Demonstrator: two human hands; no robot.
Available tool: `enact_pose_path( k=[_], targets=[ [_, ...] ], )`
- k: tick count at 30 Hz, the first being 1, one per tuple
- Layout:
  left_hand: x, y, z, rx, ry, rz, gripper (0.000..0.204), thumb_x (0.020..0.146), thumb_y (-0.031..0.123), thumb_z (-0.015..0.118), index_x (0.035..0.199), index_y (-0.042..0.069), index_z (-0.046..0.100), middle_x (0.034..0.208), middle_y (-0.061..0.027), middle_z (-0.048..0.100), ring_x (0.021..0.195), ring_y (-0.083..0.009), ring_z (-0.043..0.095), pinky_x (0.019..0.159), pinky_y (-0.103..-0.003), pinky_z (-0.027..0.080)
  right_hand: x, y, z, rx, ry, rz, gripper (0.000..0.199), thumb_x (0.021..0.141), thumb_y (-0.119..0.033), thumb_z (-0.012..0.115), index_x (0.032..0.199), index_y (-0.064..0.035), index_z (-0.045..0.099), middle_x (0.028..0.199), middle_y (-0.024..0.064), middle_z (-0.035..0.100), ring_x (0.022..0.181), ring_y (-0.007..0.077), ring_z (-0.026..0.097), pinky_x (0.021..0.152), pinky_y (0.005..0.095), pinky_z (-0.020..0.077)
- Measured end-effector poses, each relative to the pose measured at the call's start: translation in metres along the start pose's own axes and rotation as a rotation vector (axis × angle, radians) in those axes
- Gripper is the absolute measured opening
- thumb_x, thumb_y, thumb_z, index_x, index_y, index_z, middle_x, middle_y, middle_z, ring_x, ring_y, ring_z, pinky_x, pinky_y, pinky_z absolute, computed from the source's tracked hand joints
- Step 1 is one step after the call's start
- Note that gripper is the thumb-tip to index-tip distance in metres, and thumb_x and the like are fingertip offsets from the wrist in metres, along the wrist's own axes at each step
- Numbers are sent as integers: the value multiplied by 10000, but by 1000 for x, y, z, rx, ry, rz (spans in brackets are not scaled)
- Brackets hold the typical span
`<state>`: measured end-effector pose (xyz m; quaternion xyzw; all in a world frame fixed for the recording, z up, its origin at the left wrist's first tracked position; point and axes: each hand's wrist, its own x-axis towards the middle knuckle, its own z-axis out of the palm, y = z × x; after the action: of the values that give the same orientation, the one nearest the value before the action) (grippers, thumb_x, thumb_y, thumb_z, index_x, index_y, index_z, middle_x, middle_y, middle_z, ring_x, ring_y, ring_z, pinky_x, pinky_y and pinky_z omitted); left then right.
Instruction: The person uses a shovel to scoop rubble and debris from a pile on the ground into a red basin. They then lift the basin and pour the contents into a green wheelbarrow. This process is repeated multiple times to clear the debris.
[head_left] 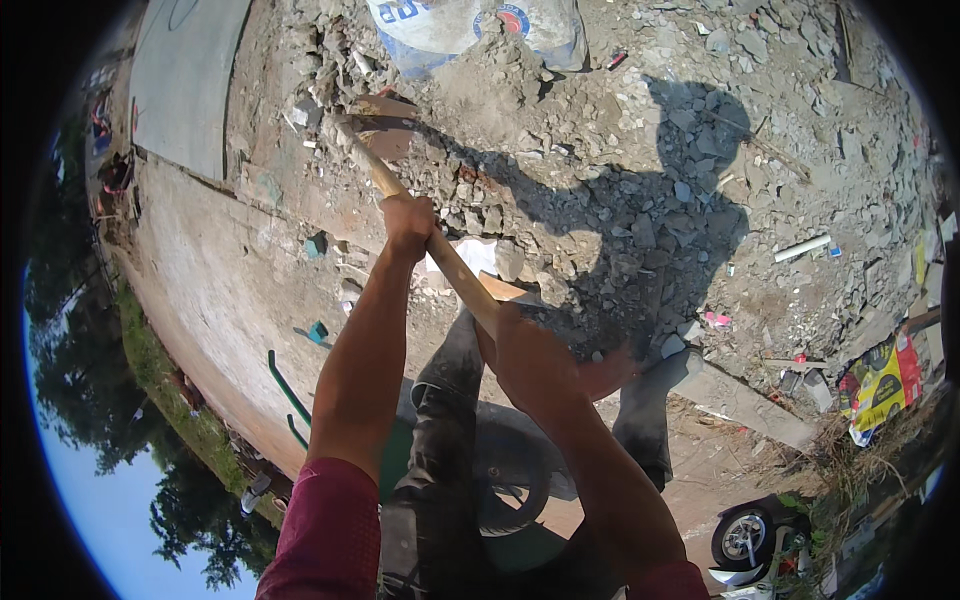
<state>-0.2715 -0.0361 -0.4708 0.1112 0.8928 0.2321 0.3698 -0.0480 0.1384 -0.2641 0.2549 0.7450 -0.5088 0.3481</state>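
Observation:
My left hand (408, 222) is wrapped around the wooden handle of a hoe (460, 270), about midway along it. Closer to my body, my right hand (530, 355) grips the lower part of the same handle. The handle slants up to the left, and its far end reaches the rubble. A flat, brownish blade (388, 135) appears at that end, partly in shadow and against the broken concrete. Loose grey rubble (620, 220) spreads in front of me, with my shadow across it. A white piece (465, 255) lies under the handle near my left hand.
A white and blue sack (430, 45) lies at the far side, with debris heaped against it. Behind my legs stands a green wheelbarrow (400, 450) with a black wheel (515, 500). A grey slab (190, 80) is far left. A yellow-red bag (880, 385) and a vehicle wheel (743, 538) are at right.

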Motion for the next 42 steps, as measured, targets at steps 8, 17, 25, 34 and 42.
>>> enact_pose_path(
  k=[8, 17, 25, 34, 42],
  targets=[
    [-119, 155, 137, -505, -31, -471, 387, 802, 33, 606, 1087, -46, 357, 821, -187, 571, 578, -283, 639, 481, -396, 519, -142, 96, -21, -36, -94, 333, 220, 931, -137, 547, 1080, -1, 459, 960, 265, 646, 891, 489, 667, 806, 566, 527],
    [-294, 174, 177, -776, -96, -565, 398, 841, 14, 582, 1129, 7, 308, 806, -145, 542, 515, -196, 584, 417, -331, 478, -287, 107, 43, 0, -49, 621, 224, 941, -238, 553, 1026, -41, 490, 909, 223, 665, 839, 465, 678, 736, 587, 525],
    [-373, 193, 124, -861, -145, -641, 394, 850, -24, 582, 1131, 61, 319, 754, -83, 510, 476, -141, 523, 381, -297, 431, -380, 62, 119, 33, -58, 690, 379, 946, -308, 573, 1269, -111, 544, 933, 238, 666, 893, 428, 664, 720, 480, 548],
    [-260, 184, 128, -790, -243, -575, 393, 836, 2, 620, 1153, 46, 391, 793, -88, 536, 520, -151, 564, 426, -302, 461, -265, 24, 43, 511, 47, 674, 441, 856, -230, 717, 1163, 10, 511, 900, 269, 673, 830, 427, 689, 720, 486, 535],
    [-275, 195, 136, -1094, -430, -591, 419, 856, -35, 597, 1190, 107, 387, 780, -61, 507, 542, -139, 532, 430, -317, 469, -280, 43, 61, 628, 155, 556, 469, 853, -213, 697, 1179, 34, 469, 826, 244, 660, 799, 395, 700, 689, 470, 524]
  ],
)
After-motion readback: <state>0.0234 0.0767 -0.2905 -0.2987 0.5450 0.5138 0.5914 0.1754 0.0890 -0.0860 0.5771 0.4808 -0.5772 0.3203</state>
